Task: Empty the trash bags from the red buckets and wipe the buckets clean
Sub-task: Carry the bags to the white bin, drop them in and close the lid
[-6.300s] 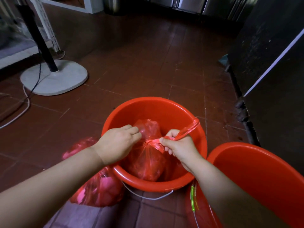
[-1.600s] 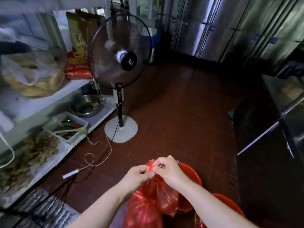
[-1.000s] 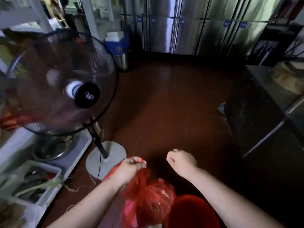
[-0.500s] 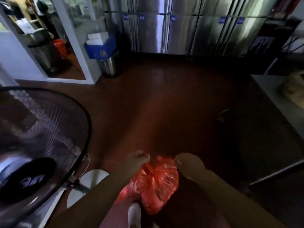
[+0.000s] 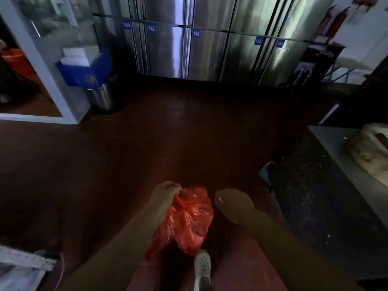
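A tied red trash bag (image 5: 189,219) hangs in the air at the lower middle of the head view. My left hand (image 5: 165,195) grips its knotted top, and the full bag dangles below the fist. My right hand (image 5: 233,203) is just right of the bag, fingers curled into a loose fist, apart from the plastic and holding nothing I can see. The red buckets are out of view. A white shoe (image 5: 202,266) shows below the bag.
Dark red tiled floor (image 5: 168,143) stretches ahead. Steel fridge doors (image 5: 210,38) line the far wall. A steel bin (image 5: 102,97) with a blue box (image 5: 84,70) on it stands far left by a white door frame. A dark counter (image 5: 327,196) runs along the right.
The view has swung away from the fan and buckets and moved forward. The bag, lifted out of the bucket, now hangs from my left hand alone; my right hand has let go.
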`<state>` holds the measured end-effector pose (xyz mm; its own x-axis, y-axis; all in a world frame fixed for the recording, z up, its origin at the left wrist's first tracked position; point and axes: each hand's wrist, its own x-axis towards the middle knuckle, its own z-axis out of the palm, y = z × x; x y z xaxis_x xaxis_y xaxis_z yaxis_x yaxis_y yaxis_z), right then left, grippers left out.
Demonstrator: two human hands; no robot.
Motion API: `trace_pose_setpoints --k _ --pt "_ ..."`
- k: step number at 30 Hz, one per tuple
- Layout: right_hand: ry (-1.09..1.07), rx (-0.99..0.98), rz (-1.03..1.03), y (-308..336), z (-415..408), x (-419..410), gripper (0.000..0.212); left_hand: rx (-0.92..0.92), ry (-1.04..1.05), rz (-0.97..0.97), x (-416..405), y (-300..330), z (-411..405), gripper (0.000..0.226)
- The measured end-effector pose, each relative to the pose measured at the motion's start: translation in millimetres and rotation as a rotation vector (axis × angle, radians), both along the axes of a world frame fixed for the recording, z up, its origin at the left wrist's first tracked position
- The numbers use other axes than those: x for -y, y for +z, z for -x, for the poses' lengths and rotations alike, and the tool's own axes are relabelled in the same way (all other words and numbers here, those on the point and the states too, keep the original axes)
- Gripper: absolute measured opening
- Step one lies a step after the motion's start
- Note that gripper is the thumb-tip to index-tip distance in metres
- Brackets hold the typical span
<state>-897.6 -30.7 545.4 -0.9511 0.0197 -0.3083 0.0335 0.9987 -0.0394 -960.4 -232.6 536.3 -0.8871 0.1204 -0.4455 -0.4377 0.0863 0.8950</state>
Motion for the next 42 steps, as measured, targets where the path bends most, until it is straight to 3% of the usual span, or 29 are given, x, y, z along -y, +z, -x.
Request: trace_pose_setpoints --k 5,8,15,24,29,42 --pt "0.135 0.001 -0.009 -4 144 -34 0.029 0.008 0.071 0.032 -17 -3 118 0.012" --pt "0.259 0.035 -0.004 -1 229 -40 0.029 0.071 0.209 -0.045 -12 1 173 0.015" --pt "0.544 0.060 -0.052 -3 423 15 0.033 0.036 0.447 0.043 53 -7 306 0.015" --pt "0.733 0.004 -0.086 12 657 182 0.027 -0.019 0.552 0.136 195 -9 503 0.009" --pt "0.881 -0.049 -0.101 27 765 288 0.028 -0.067 0.666 0.260 298 6 580 0.025" --pt "1.226 -0.073 0.030 6 1061 618 0.023 -0.014 1.288 0.133 590 13 790 0.011"
